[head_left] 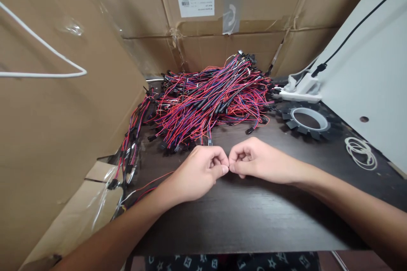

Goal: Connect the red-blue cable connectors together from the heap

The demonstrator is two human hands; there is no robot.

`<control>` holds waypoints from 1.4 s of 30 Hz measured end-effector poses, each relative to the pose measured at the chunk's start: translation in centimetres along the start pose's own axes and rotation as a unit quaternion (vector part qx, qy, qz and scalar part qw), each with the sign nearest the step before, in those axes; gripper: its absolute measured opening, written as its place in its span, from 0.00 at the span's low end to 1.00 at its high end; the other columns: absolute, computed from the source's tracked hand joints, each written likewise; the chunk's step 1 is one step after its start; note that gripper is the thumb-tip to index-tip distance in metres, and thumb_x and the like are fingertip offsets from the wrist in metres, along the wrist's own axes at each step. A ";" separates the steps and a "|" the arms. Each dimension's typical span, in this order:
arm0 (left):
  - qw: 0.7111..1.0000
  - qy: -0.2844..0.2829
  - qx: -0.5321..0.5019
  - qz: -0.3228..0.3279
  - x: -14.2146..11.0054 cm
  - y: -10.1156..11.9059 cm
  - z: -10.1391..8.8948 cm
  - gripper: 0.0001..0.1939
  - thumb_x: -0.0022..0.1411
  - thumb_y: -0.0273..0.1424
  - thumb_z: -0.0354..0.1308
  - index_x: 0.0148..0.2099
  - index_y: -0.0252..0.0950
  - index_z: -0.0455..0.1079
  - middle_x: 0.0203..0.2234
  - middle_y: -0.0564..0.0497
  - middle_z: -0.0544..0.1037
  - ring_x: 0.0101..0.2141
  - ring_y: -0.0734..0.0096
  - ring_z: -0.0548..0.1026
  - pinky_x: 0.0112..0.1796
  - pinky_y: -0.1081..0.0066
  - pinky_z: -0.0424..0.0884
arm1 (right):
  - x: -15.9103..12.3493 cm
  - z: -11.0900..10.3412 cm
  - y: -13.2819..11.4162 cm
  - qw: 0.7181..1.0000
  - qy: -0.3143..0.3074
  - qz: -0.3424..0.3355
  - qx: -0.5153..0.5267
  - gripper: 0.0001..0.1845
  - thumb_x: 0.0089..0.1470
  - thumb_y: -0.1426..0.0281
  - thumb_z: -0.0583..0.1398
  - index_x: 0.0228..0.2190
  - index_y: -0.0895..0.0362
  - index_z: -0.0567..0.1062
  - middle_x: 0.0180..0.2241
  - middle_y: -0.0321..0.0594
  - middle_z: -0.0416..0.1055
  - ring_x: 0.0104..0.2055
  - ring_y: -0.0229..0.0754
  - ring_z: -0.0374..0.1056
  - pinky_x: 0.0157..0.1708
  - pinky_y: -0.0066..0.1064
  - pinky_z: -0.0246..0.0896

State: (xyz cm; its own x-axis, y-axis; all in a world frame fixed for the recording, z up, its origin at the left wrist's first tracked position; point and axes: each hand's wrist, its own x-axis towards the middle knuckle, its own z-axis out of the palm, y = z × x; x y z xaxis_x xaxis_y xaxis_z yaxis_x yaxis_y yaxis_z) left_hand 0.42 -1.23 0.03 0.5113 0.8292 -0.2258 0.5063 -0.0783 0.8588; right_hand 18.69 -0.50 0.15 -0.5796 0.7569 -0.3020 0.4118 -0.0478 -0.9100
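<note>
Above the dark table (241, 216), my left hand (202, 172) and my right hand (259, 161) meet at their fingertips. Both are closed in a pinch, thumb against forefinger. Whatever sits between the fingers is too small or hidden to make out. Just beyond them lies a large heap of red, blue and black wires (210, 101) with black connectors at the ends. One connector (210, 142) pokes out close to my left knuckles. A few loose wires (152, 183) run out from behind my left forearm.
A roll of tape (310, 119) with dark tabs around its rim lies at right, near a white power strip (300, 93) and a coiled pale cord (361, 153). More wires (130, 135) hang along the left edge. Cardboard (203, 51) walls the back and left; a white panel (369, 63) stands right.
</note>
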 end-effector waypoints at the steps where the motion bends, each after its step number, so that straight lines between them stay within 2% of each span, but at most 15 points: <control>1: 1.000 0.001 -0.007 -0.005 0.0 0.1 -0.1 0.04 0.55 0.26 0.55 0.30 0.31 0.69 0.21 0.53 0.70 0.21 0.79 0.67 0.23 0.78 0.63 | 0.0 0.0 0.0 1.000 -0.001 -0.002 -0.005 0.05 0.45 0.75 0.56 0.24 0.62 0.72 0.19 0.34 0.67 0.22 0.32 0.59 0.23 0.23 0.53; 5: 0.997 -0.031 -0.056 -0.052 0.0 0.5 -0.5 0.04 0.55 0.26 0.54 0.32 0.31 0.69 0.18 0.54 0.68 0.19 0.77 0.67 0.20 0.77 0.64 | -0.1 -0.2 0.1 1.000 0.002 -0.019 -0.010 0.05 0.45 0.74 0.57 0.24 0.62 0.73 0.18 0.33 0.64 0.21 0.31 0.56 0.22 0.23 0.51; 8: 0.994 -0.057 -0.062 -0.073 -0.1 0.5 -0.9 0.06 0.54 0.25 0.54 0.34 0.30 0.71 0.19 0.54 0.69 0.19 0.77 0.68 0.23 0.76 0.67 | 0.0 -0.3 0.2 1.000 0.000 -0.027 -0.005 0.05 0.44 0.75 0.56 0.24 0.63 0.73 0.19 0.32 0.64 0.22 0.31 0.55 0.23 0.22 0.50; 16: 0.999 0.015 0.025 -0.029 -0.1 0.0 -0.9 0.05 0.55 0.26 0.54 0.30 0.31 0.70 0.20 0.54 0.69 0.18 0.78 0.68 0.22 0.78 0.64 | 0.3 -0.4 0.3 0.999 0.034 -0.021 0.011 0.05 0.41 0.74 0.57 0.23 0.62 0.73 0.21 0.34 0.67 0.23 0.32 0.57 0.25 0.24 0.53; 24: 0.999 0.004 -0.012 -0.036 -0.1 0.1 -1.0 0.05 0.56 0.26 0.53 0.30 0.31 0.69 0.18 0.55 0.69 0.17 0.78 0.67 0.21 0.78 0.63 | 0.4 -0.3 0.2 0.999 0.013 -0.017 0.029 0.08 0.44 0.72 0.57 0.26 0.63 0.75 0.21 0.34 0.66 0.23 0.31 0.55 0.23 0.23 0.50; 29: 0.998 -0.012 -0.022 -0.053 -0.1 0.1 -0.9 0.05 0.55 0.27 0.54 0.30 0.31 0.70 0.17 0.54 0.69 0.16 0.79 0.66 0.19 0.78 0.63 | 0.5 -0.4 0.7 0.999 0.000 0.006 0.033 0.06 0.42 0.73 0.57 0.25 0.62 0.74 0.19 0.34 0.65 0.21 0.32 0.57 0.22 0.23 0.51; 36: 0.995 -0.021 -0.058 -0.079 0.0 0.7 -1.1 0.04 0.54 0.26 0.56 0.30 0.30 0.70 0.16 0.55 0.68 0.15 0.80 0.65 0.18 0.79 0.63 | 0.1 -0.5 0.2 0.998 0.033 0.000 0.060 0.05 0.40 0.73 0.58 0.22 0.62 0.74 0.17 0.32 0.64 0.20 0.30 0.55 0.20 0.23 0.49; 42: 0.995 -0.034 -0.048 -0.085 -0.3 0.9 -1.9 0.04 0.55 0.25 0.55 0.32 0.30 0.70 0.18 0.55 0.69 0.17 0.80 0.67 0.21 0.78 0.65 | 0.1 -0.6 -0.1 0.997 0.054 -0.005 0.059 0.05 0.39 0.72 0.59 0.21 0.62 0.74 0.18 0.33 0.65 0.20 0.31 0.54 0.21 0.24 0.48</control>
State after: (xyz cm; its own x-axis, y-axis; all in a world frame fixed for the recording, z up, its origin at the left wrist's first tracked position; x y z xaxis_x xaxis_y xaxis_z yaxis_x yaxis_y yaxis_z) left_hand -0.61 -0.43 1.74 0.4706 0.7866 -0.3997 0.5228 0.1163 0.8445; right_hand 19.03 -0.02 0.39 -0.5022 0.8229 -0.2658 0.3174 -0.1105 -0.9418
